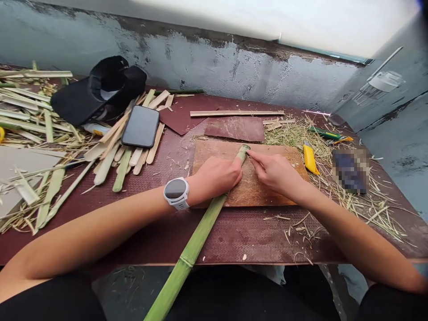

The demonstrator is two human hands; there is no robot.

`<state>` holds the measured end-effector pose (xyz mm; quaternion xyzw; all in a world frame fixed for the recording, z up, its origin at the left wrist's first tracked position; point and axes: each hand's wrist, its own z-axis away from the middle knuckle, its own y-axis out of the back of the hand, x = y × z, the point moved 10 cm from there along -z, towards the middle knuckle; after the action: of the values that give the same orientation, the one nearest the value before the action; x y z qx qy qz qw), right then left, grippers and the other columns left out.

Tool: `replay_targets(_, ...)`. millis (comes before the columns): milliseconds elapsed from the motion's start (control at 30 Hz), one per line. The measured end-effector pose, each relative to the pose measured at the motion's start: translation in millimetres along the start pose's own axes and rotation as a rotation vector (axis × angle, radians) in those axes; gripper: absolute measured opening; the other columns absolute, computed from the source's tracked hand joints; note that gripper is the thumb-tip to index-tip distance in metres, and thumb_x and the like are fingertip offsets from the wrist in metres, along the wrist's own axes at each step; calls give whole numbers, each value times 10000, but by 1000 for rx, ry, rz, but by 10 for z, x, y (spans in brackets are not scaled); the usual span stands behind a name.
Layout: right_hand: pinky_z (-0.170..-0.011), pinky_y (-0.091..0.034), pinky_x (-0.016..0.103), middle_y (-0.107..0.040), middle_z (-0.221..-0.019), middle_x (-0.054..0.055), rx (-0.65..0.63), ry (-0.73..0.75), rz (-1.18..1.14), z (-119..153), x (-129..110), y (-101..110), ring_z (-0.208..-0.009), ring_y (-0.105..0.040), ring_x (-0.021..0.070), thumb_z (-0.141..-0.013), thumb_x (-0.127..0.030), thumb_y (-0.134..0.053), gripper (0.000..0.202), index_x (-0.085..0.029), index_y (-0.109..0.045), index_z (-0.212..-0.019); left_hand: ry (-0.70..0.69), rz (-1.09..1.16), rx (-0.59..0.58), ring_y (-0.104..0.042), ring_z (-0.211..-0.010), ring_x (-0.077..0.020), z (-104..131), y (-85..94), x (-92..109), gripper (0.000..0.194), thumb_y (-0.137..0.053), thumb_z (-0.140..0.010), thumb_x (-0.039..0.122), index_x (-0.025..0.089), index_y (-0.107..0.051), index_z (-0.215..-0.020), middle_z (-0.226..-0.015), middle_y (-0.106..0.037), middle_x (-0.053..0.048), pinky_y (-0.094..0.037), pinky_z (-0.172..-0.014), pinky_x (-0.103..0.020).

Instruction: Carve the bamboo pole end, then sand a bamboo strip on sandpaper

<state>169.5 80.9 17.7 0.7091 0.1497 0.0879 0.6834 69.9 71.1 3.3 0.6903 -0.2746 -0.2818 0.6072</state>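
A long green bamboo strip (200,227) runs from the bottom of the view up onto a wooden board (214,154). My left hand (219,177), below a white watch, is wrapped round the strip near its upper end. At that end, my right hand (276,171) has its fingers pressed together, with the index fingertip by the strip's edge. Something small and dark shows at that fingertip, too small to make out.
Left of the board lie a phone (140,126), a black cap (100,89) and many bamboo slats (103,171). On the right are a yellow cutter (310,158), a green-handled tool (325,133), a blurred dark item (350,171) and shavings (368,211). A wall stands behind.
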Motion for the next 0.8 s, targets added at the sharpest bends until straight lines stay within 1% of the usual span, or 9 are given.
replay_targets(67,-652,-374,347,-817,-973,117,-6,-6,5,1,-2,-6,-710,-696,235,-1049,-251,-427,470,-190,-613,-1476,-7,1,2,-774,-686,-299,-1,-6,3,366,-389,-1078,341,90,-641,-1163,-706,-751,-134,-485,-553,-309)
replay_targets(200,-646,-374,338,-816,-930,109,-19,-32,-8,2,1,-10,-678,-678,223,-1039,-246,-441,478,-210,-615,-1482,-14,3,7,-775,-692,-311,-4,-12,5,373,-390,-1077,332,79,-643,-1177,-700,-748,-137,-495,-561,-317)
replay_targets(400,-664,-404,331,-820,-967,111,-5,-39,-32,13,17,-12,-717,-705,227,-1032,-235,-444,487,-215,-609,-1489,-19,8,5,-770,-688,-310,0,-7,13,397,-379,-1077,320,58,-650,-1201,-698,-742,-141,-495,-563,-325)
replay_targets(533,-676,-432,345,-820,-992,128,-6,-19,-3,0,-7,-20,-746,-727,245,-1023,-228,-430,494,-185,-619,-1477,-20,12,7,-770,-677,-301,4,8,16,391,-380,-1078,325,64,-656,-1170,-698,-742,-139,-477,-542,-317)
replay_targets(633,-696,-454,357,-818,-1013,150,-10,0,38,-15,-43,-26,-775,-741,257,-1011,-215,-429,498,-148,-627,-1463,-17,20,4,-775,-702,-299,4,12,10,396,-385,-1078,328,62,-661,-1176,-712,-747,-144,-489,-565,-317)
replay_targets(700,-713,-466,360,-813,-1048,163,-24,7,44,-14,-66,-44,-806,-752,264,-1009,-211,-429,495,-138,-632,-1454,-15,23,8,-780,-727,-309,7,17,4,410,-382,-1079,326,56,-656,-1221,-721,-751,-146,-505,-584,-328)
replay_targets(800,-741,-478,363,-798,-1119,171,-57,-10,27,6,-80,-83,-853,-763,272,-1017,-211,-429,487,-142,-633,-1453,-14,25,25,-781,-736,-325,12,29,-3,459,-362,-1087,320,35,-590,-1365,-729,-752,-143,-517,-582,-344)
